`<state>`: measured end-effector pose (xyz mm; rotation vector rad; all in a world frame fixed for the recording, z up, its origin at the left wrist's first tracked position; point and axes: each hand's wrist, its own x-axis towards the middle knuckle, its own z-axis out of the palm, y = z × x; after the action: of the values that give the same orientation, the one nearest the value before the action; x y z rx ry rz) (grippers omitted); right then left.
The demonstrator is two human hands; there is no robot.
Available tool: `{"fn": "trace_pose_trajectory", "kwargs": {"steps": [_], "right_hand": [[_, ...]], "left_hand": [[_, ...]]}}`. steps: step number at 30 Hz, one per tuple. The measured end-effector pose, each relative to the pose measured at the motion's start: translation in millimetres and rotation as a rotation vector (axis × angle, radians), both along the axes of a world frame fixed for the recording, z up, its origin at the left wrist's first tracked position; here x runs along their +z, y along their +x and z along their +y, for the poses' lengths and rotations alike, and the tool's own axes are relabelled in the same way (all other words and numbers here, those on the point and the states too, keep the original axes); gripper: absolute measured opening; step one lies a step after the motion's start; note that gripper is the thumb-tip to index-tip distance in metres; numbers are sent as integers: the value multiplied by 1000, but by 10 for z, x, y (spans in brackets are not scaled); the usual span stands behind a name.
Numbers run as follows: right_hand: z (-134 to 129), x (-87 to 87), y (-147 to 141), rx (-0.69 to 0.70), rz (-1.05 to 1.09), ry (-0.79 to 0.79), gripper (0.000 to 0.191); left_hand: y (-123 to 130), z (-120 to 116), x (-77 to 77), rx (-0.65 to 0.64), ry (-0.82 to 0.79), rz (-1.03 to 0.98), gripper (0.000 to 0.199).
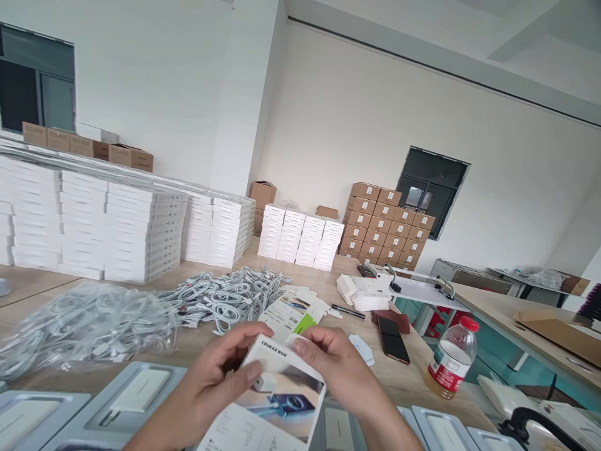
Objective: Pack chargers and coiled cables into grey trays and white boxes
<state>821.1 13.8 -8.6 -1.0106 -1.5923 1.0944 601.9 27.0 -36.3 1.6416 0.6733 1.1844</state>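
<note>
Between my two hands is a white printed cardboard sleeve (282,404), with a phone picture and the lettering CEUKAZ on its face. My left hand (220,376) grips its left edge, thumb on top. At the upper right corner my right hand (335,360) pinches it, with the thumb over the front. Just beyond lie more flat printed sleeves (284,310), one with a green part. Below my hands sit grey trays (173,382), each holding a white block-shaped device (143,388); my arms and the sleeve cover some of them.
Loose grey cables (239,297) and a clear bag of cables (94,326) lie left. Stacked white boxes (126,232) stand behind. Rightward are a pen (348,311), a phone (393,339), a red-capped bottle (453,357) and white packaging pieces (364,291). Brown cartons (375,232) rise farther back.
</note>
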Motion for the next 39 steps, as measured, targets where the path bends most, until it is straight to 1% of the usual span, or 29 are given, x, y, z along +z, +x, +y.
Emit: {"fn": "trace_pose_trajectory", "kwargs": {"steps": [4, 6, 8, 11, 13, 14, 16, 18, 19, 20, 21, 23, 24, 25, 28, 29, 31, 33, 34, 37, 39], "right_hand": [[103, -116, 23, 2, 273, -290, 48], [145, -175, 29, 4, 351, -382, 51], [174, -218, 25, 19, 392, -427, 51], [200, -227, 23, 46, 425, -437, 48], [217, -190, 61, 54, 432, -385, 48], [230, -161, 103, 50, 427, -332, 50], [264, -95, 242, -20, 385, -194, 53], [309, -41, 441, -156, 239, -48, 50], [334, -27, 552, -240, 109, 18, 46], [360, -26, 661, -328, -78, 73, 41], [384, -41, 762, -404, -302, 105, 35], [428, -119, 923, -524, -720, 98, 27], [445, -179, 977, -560, -876, 64, 26], [461, -249, 1014, -577, -983, 22, 27], [498, -466, 1054, -574, -1144, -81, 37], [509, -523, 1059, -568, -1193, -100, 35], [531, -591, 1077, -550, -1265, -103, 25], [548, -601, 1111, -522, -1309, -67, 11], [554, -592, 1130, -506, -1325, -44, 9], [554, -564, 1181, -479, -1359, 26, 24], [537, -573, 1202, -488, -1367, 76, 25]], "left_hand": [[-27, 16, -52, 3, 173, 131, 32], [-36, 23, -63, 12, 254, 187, 31], [-26, 22, -62, -2, 250, 201, 30], [19, 31, -37, -55, 93, 111, 30], [38, 72, -4, -33, -41, -22, 34], [36, 105, 18, 17, -106, -101, 36], [0, 193, 69, 190, -237, -281, 39], [-66, 292, 116, 374, -342, -481, 32], [-101, 341, 133, 435, -374, -578, 25], [-131, 385, 143, 467, -387, -663, 16], [-153, 425, 146, 479, -386, -728, 10], [-164, 487, 129, 474, -370, -778, 7], [-154, 509, 110, 468, -369, -768, 8], [-137, 527, 86, 457, -378, -744, 10], [-77, 560, 8, 416, -445, -654, 17], [-62, 568, -14, 404, -468, -633, 18], [-49, 582, -44, 388, -506, -612, 20], [-54, 592, -57, 367, -543, -619, 17], [-59, 595, -60, 355, -561, -630, 14], [-72, 589, -67, 328, -592, -673, 11], [-69, 580, -74, 312, -598, -685, 12]]}}
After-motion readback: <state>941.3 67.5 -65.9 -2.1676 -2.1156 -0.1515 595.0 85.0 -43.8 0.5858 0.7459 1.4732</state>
